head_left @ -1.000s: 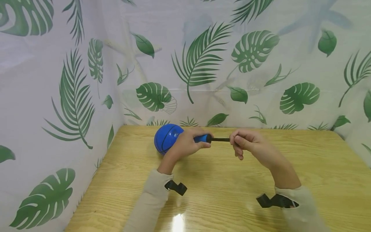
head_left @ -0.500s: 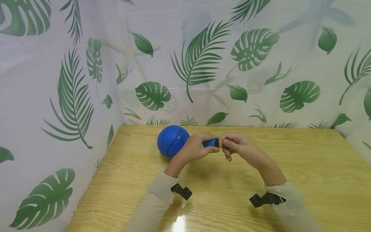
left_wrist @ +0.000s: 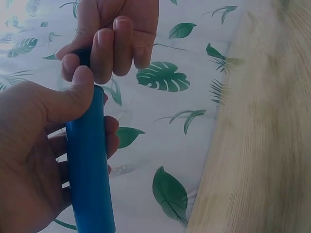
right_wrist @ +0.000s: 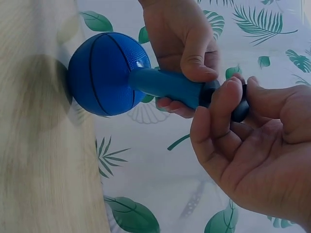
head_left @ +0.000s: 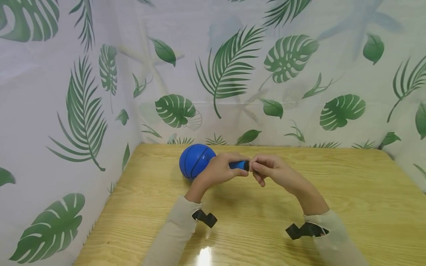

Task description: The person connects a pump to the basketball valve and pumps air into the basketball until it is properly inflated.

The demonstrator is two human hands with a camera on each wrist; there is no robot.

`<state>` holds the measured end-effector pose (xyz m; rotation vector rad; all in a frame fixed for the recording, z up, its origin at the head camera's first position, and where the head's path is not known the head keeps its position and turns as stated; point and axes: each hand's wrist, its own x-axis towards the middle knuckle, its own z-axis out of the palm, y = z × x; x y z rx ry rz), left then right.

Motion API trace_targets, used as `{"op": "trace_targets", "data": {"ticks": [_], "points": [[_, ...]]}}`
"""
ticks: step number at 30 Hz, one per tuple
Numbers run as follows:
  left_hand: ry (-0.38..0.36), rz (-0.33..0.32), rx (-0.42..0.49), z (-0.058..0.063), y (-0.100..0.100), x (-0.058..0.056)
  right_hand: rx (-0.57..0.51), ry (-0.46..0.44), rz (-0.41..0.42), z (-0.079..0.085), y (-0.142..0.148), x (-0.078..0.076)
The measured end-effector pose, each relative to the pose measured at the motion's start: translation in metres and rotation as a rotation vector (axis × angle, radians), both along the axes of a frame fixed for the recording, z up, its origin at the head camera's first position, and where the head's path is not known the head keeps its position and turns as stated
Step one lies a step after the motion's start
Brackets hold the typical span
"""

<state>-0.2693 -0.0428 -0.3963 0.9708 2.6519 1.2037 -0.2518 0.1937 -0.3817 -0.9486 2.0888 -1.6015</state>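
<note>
A small blue basketball (head_left: 195, 161) with black seams sits on the table at the back left. Its side meets the narrow end of a blue hand pump (right_wrist: 167, 87), which lies roughly level. My left hand (head_left: 216, 170) grips the pump's barrel (left_wrist: 90, 165), thumb along the top near the black end. With thumb and fingers, my right hand (head_left: 277, 173) pinches the black pump handle (right_wrist: 240, 109), close against the barrel. No rod shows between them. Fingers partly cover the handle in every view.
The wooden table (head_left: 253, 229) spreads out below both arms. A white leaf-print sheet (head_left: 293, 88) hangs right behind it and along the left side. Black camera straps (head_left: 204, 218) are on both wrists.
One second ago a black rod showed between the hands; my right hand has moved left and the rod has slid into the barrel. Over the last half second both hands barely shift.
</note>
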Motion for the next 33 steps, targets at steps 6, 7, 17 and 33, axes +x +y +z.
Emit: {"op": "trace_targets", "data": {"ticks": [6,7,17,33], "points": [[-0.019,0.042,0.041,0.002,-0.010,-0.004,-0.020,0.059,0.017,0.012,0.013,0.002],[-0.020,0.052,0.045,0.003,-0.012,-0.004,-0.030,0.077,0.020,0.015,0.017,0.003],[-0.008,0.083,0.075,0.006,-0.019,-0.007,-0.043,0.161,-0.052,0.036,0.040,0.014],[0.135,0.056,0.010,-0.001,0.000,-0.004,-0.051,0.026,-0.054,0.003,0.008,-0.002]]}}
